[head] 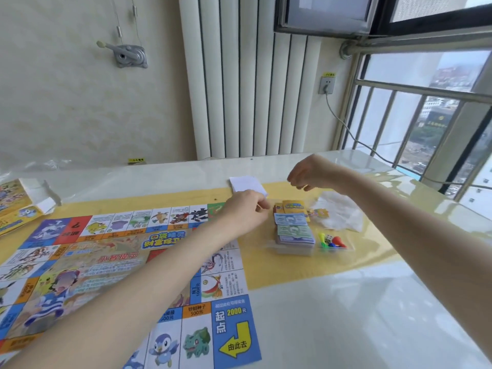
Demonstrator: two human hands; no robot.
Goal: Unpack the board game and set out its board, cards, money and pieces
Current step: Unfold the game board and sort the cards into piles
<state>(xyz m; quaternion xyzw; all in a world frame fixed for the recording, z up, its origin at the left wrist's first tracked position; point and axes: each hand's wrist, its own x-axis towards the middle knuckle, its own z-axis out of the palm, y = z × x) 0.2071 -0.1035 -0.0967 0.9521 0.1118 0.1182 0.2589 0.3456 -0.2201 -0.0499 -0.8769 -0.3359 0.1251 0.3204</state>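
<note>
Clear plastic tray [346,248] holds loose pieces [331,241]. My left hand [243,210] and right hand [308,174], curled, apparently empty, could scatter them.

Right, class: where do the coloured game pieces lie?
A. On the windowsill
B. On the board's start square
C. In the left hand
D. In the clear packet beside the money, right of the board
D: the pieces lie in a clear packet just right of the money, off the board, with neither hand on them.
</note>
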